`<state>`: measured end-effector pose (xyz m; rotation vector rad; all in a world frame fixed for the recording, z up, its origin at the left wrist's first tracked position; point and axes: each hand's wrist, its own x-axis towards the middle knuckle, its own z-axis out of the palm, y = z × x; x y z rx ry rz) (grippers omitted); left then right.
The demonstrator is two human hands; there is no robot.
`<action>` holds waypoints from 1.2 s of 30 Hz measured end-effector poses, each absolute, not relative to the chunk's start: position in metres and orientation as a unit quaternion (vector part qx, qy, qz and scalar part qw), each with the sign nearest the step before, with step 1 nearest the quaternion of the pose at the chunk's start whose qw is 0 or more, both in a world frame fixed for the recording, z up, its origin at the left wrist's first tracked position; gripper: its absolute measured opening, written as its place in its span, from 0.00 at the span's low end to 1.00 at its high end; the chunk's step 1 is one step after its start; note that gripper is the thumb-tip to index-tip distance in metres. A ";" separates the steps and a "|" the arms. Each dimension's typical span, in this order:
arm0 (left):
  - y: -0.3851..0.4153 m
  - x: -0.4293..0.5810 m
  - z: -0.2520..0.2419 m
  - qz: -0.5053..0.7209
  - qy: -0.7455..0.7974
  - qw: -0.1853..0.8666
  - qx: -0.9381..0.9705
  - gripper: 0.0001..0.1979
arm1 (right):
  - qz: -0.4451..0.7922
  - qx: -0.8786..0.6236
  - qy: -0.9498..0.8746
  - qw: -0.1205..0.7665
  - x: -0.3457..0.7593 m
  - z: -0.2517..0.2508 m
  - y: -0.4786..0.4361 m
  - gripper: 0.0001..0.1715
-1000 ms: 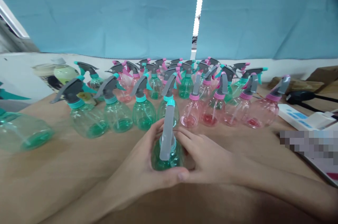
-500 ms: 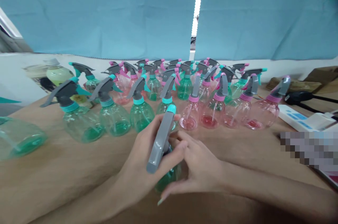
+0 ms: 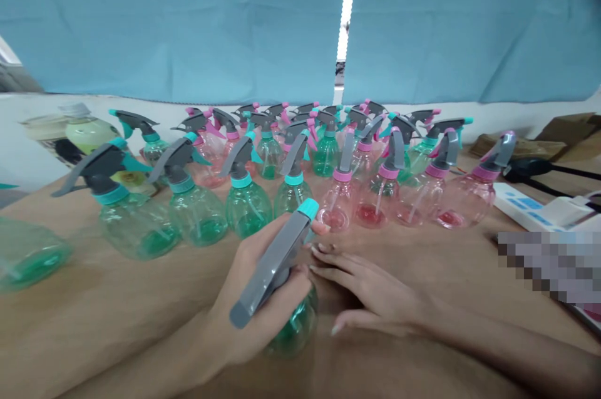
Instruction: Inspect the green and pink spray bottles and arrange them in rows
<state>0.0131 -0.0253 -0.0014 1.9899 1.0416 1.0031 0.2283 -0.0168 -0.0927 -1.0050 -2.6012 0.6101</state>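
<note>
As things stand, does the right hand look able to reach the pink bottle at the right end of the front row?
Probably yes: the right hand looks free, and bare tabletop lies between it and that pink bottle. The left hand, holding a green bottle, is not in the way.

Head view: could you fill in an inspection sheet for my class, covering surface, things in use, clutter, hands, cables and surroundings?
Surface: brown tabletop.
Things in use: green spray bottle, grey trigger head with teal nozzle, tilted.
Clutter: other green spray bottles and pink spray bottles beyond; white-capped bottle at left; white power strip and partly pixelated item at right.
Hands: left hand grips the bottle; right hand spread nearby, contact unclear.
Cables: black cables at right.
Surroundings: hanging blue sheet, bright vertical strip.
</note>
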 end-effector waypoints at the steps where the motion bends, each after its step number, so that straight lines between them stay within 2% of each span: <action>1: -0.025 0.013 -0.001 0.376 0.394 0.347 0.764 0.16 | 0.210 -0.349 -0.902 0.140 0.228 -0.093 -0.017 0.47; 9: -0.026 0.011 0.001 0.367 0.394 0.358 0.763 0.17 | 0.207 -0.353 -0.901 0.141 0.228 -0.093 -0.017 0.46; 26: -0.027 0.007 0.002 0.347 0.417 0.324 0.775 0.05 | 0.212 -0.341 -0.900 0.170 0.231 -0.104 -0.013 0.45; 28: -0.027 0.006 0.002 0.350 0.417 0.325 0.773 0.06 | 0.214 -0.341 -0.900 0.169 0.231 -0.103 -0.014 0.45; 33: -0.022 0.008 -0.005 0.390 0.382 0.352 0.761 0.18 | 0.213 -0.342 -0.901 0.160 0.231 -0.102 -0.014 0.45; 36: -0.022 0.009 -0.007 0.386 0.399 0.360 0.750 0.21 | 0.209 -0.343 -0.902 0.154 0.230 -0.101 -0.014 0.43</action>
